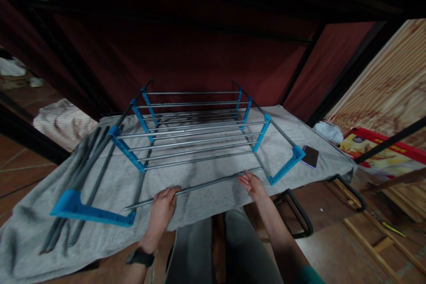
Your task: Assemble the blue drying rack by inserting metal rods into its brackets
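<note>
A loose grey metal rod (206,183) lies slantwise across the near part of a drying rack. My left hand (163,204) is closed around the rod near its left end. At the rod's right part, my right hand (252,184) grips it lightly with the thumb and fingertips. The rack has blue plastic brackets (128,154) joined by rows of thin metal bars (199,143). At its near corners are a left blue end piece (89,211) and a right blue end piece (286,166); the rod touches neither.
A grey cloth (213,204) covers the table under the rack. Several dark grey tubes (89,159) lie at the left. A phone (310,157) rests at the right. Dark posts and a red panel (199,62) stand behind; black metal frames (294,215) are at the lower right.
</note>
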`<state>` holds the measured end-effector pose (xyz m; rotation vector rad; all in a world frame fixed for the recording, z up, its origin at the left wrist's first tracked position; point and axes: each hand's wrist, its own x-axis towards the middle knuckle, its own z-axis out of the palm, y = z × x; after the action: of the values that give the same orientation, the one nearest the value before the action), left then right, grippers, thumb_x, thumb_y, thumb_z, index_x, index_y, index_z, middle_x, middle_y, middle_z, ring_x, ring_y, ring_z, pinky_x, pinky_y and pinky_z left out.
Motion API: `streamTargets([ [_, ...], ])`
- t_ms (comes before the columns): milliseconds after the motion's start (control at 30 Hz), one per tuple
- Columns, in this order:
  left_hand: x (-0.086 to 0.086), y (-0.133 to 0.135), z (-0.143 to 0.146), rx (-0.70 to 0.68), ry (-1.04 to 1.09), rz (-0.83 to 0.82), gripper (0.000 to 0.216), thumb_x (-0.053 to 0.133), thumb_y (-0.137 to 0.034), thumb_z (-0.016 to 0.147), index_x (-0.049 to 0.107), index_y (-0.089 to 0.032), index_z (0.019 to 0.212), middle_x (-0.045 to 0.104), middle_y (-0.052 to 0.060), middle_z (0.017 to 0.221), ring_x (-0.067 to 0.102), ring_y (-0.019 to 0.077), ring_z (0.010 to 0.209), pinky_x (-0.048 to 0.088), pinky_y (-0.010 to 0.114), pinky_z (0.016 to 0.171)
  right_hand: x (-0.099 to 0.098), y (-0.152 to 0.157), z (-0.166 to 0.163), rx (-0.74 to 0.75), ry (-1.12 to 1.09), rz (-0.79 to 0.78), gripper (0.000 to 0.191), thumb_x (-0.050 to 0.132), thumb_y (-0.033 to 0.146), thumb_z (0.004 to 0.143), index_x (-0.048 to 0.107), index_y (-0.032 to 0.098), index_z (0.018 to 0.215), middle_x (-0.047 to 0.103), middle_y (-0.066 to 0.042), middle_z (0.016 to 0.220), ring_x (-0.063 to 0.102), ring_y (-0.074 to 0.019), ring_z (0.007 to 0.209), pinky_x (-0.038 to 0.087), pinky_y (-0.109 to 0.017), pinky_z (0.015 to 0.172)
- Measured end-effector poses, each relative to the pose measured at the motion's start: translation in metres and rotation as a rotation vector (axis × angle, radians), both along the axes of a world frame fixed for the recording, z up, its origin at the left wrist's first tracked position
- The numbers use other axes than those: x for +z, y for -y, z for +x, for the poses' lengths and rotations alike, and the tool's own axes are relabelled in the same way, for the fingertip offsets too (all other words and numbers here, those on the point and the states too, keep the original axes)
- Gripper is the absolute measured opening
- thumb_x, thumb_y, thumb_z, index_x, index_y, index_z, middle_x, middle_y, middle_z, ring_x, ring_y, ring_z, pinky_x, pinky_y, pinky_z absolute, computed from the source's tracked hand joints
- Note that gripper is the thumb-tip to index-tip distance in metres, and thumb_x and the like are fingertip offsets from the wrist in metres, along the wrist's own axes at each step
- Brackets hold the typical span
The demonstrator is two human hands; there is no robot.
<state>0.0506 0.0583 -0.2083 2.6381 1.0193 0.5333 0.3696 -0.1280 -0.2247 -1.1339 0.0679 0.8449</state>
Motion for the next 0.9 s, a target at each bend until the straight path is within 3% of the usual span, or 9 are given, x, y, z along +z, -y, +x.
streamTargets([
  [300,-0.006,-0.01,-0.003,-0.037,0.015,-0.024,0.028,0.049,-0.031,0.089,0.07,-0.023,0.106,0.071,0.009,0.105,0.065,0.027,0.1,0.049,0.043,0.09,0.004,0.007,0.007,0.097,0.097,-0.151,0.014,0.07,0.034,0.071,0.061,0.024,0.072,0.072,-0.005,0.073,0.071,-0.0217,0.074,0.06,-0.037,0.073],
  [500,-0.003,-0.013,-0.001,-0.089,-0.035,-0.033,0.028,0.048,-0.03,0.09,0.071,-0.025,0.105,0.072,0.008,0.104,0.065,0.0261,0.101,0.05,0.042,0.09,0.011,0.01,0.015,0.29,0.112,-0.287,0.021,0.064,0.041,0.075,0.066,0.021,0.072,0.075,-0.012,0.082,0.07,-0.0196,0.067,0.057,-0.032,0.065],
  [733,-0.005,-0.022,-0.005,-0.129,-0.06,-0.057,0.027,0.05,-0.029,0.089,0.071,-0.026,0.105,0.072,0.008,0.106,0.066,0.0254,0.101,0.051,0.04,0.09,0.017,0.013,0.016,0.394,0.17,-0.424,0.024,0.063,0.041,0.073,0.067,0.018,0.072,0.074,-0.011,0.075,0.066,-0.0176,0.059,0.053,-0.03,0.057],
  [800,-0.001,-0.023,-0.004,-0.142,-0.071,-0.073,0.026,0.051,-0.033,0.089,0.072,-0.027,0.105,0.072,0.007,0.106,0.066,0.0253,0.101,0.051,0.04,0.09,0.016,0.009,0.018,0.371,0.258,-0.401,0.023,0.063,0.041,0.072,0.067,0.019,0.074,0.072,-0.009,0.073,0.063,-0.0171,0.058,0.052,-0.03,0.056],
  [900,0.008,-0.026,0.005,-0.143,-0.043,-0.064,0.029,0.05,-0.042,0.091,0.071,-0.027,0.105,0.072,0.007,0.108,0.066,0.025,0.102,0.052,0.041,0.09,0.015,0.0,0.027,0.18,0.59,-0.396,0.023,0.058,0.041,0.075,0.066,0.021,0.084,0.071,-0.006,0.078,0.063,-0.0194,0.066,0.053,-0.034,0.066],
])
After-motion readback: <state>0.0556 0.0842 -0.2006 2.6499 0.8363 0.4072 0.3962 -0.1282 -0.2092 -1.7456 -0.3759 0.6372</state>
